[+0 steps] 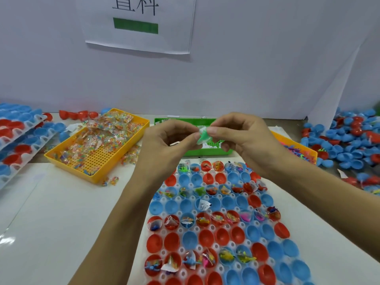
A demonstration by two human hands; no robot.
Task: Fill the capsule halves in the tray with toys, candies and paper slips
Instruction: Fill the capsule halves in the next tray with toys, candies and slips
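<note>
Both hands' grip pinched on one green toy: left hand (170, 138), right hand (242, 136), green toy (202, 136) held above tray (162, 251) far end. Alternate capsule rows filled; rows between mostly empty. Roughly half done.

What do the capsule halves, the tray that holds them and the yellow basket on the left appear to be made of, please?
Capsule halves: glossy moulded plastic, judging by their highlights and even red or blue colour.
Tray: thin translucent whitish plastic, probably thermoformed, with see-through ridges between the cups.
Yellow basket: opaque rigid plastic, with a perforated grid floor and a smooth rim.
</note>
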